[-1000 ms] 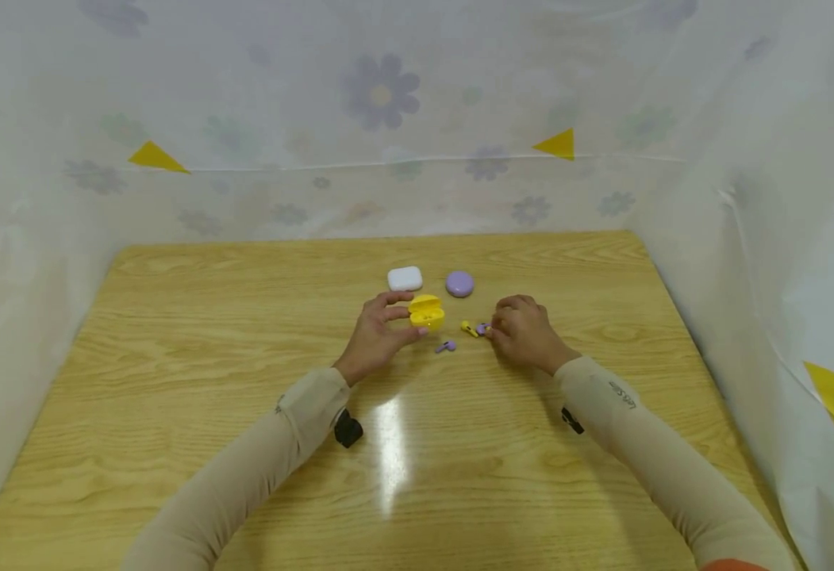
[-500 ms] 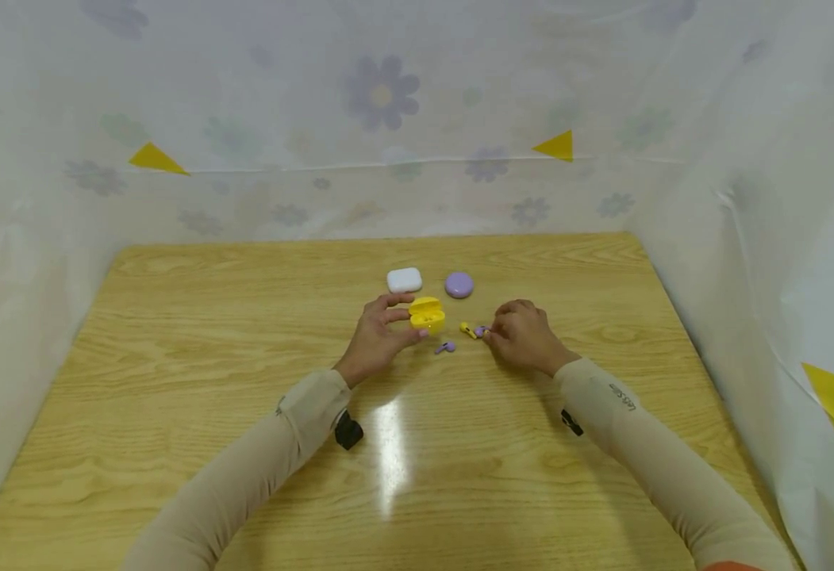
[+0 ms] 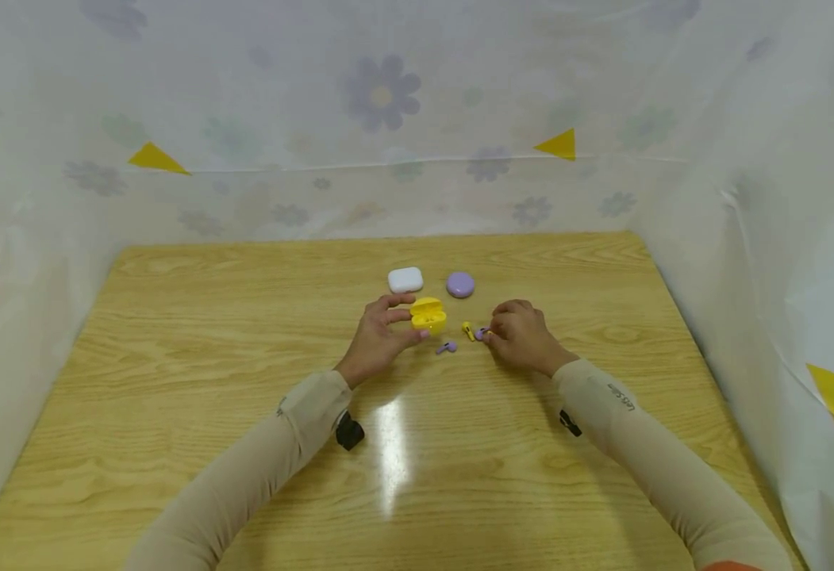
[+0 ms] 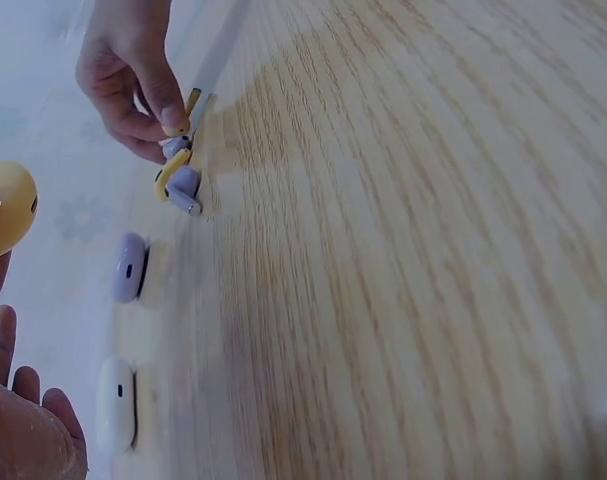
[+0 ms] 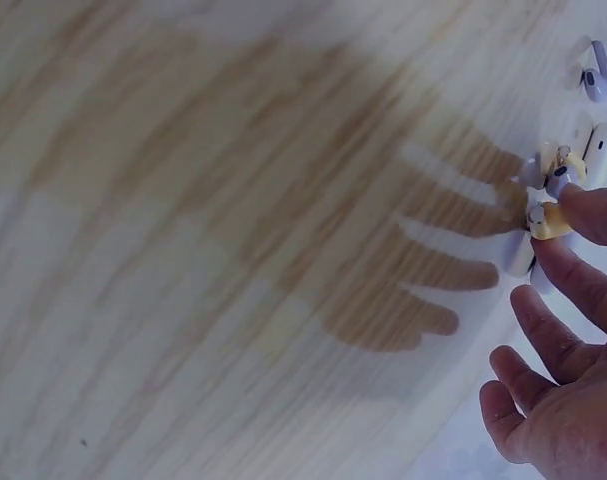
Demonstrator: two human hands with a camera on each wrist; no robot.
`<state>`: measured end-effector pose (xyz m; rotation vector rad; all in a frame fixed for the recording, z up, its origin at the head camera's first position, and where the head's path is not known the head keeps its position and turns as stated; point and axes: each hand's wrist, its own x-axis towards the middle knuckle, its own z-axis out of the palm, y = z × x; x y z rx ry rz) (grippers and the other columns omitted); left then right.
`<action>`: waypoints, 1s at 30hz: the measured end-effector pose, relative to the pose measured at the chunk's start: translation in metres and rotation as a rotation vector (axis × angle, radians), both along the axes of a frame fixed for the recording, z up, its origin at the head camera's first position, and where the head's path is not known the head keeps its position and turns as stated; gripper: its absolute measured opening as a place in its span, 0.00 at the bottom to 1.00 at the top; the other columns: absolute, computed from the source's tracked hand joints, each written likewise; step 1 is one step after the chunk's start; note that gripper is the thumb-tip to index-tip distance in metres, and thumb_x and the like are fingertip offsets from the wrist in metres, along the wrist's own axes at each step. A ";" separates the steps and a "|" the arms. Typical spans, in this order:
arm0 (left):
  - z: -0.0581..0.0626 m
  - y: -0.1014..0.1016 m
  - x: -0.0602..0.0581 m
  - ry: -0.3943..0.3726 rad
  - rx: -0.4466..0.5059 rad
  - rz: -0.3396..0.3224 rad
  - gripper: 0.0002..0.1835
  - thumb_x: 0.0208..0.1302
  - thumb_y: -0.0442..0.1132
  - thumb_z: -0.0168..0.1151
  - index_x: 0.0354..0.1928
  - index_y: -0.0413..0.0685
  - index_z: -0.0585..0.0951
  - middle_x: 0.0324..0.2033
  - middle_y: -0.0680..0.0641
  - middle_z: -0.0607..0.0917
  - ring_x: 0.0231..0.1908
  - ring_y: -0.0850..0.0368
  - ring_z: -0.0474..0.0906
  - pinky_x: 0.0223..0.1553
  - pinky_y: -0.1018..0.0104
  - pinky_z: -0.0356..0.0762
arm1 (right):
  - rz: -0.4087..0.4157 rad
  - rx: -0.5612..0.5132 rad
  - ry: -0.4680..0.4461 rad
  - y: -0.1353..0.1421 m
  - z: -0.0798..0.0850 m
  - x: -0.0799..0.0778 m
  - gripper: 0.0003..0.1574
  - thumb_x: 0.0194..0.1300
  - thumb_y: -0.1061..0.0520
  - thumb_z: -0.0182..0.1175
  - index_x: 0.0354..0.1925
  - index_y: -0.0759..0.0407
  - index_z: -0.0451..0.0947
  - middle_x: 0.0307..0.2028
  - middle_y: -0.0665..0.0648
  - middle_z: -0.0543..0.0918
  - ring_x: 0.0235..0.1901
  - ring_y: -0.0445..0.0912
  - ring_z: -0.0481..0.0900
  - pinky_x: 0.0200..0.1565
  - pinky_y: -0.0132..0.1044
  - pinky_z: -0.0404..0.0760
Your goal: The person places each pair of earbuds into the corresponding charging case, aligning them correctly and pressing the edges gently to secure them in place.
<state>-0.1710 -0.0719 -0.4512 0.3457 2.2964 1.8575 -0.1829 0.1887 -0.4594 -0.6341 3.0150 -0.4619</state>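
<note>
My left hand (image 3: 381, 337) holds a yellow earbud case (image 3: 428, 320) above the table, thumb at the front; its lid stands raised. In the left wrist view the yellow case (image 4: 11, 212) shows only partly at the edge. The thumb and index finger of my right hand (image 3: 525, 339) pinch a yellow earbud (image 5: 551, 222) low over the table. Close beside those fingertips lie a purple earbud (image 3: 481, 335) and another yellow earbud (image 3: 468, 331). A second purple earbud (image 3: 447, 348) rests on the wood, between the hands and slightly nearer to me.
Behind the left hand sits a closed white earbud case (image 3: 405, 280). To its right is a closed round purple case (image 3: 460, 285). The wooden table (image 3: 209, 317) is bounded by white sheeting (image 3: 317, 198) at the back and sides.
My right fingertips have shifted slightly left and toward me. The loose yellow earbud beside them has turned a little. The left hand keeps its hold on the case, almost still.
</note>
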 end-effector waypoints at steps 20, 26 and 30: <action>-0.001 0.008 0.001 0.084 -0.011 -0.036 0.12 0.49 0.41 0.67 0.35 0.41 0.82 0.55 0.44 0.72 0.61 0.52 0.59 0.65 0.49 0.46 | 0.074 -0.329 0.241 -0.025 0.048 -0.002 0.10 0.52 0.54 0.64 0.27 0.61 0.77 0.45 0.64 0.77 0.50 0.57 0.70 0.55 0.53 0.65; 0.000 0.011 0.000 0.084 0.005 -0.043 0.13 0.49 0.41 0.67 0.36 0.41 0.82 0.54 0.47 0.73 0.61 0.53 0.59 0.65 0.49 0.47 | 0.138 -0.435 0.290 -0.043 0.065 0.001 0.08 0.52 0.57 0.64 0.25 0.60 0.76 0.44 0.62 0.77 0.49 0.55 0.70 0.54 0.50 0.67; 0.001 0.013 0.000 0.129 -0.032 -0.041 0.12 0.48 0.41 0.68 0.34 0.40 0.83 0.53 0.46 0.73 0.60 0.50 0.60 0.65 0.50 0.49 | 0.178 -0.472 0.307 -0.053 0.068 0.001 0.08 0.52 0.57 0.64 0.26 0.60 0.76 0.43 0.61 0.77 0.48 0.54 0.71 0.53 0.49 0.69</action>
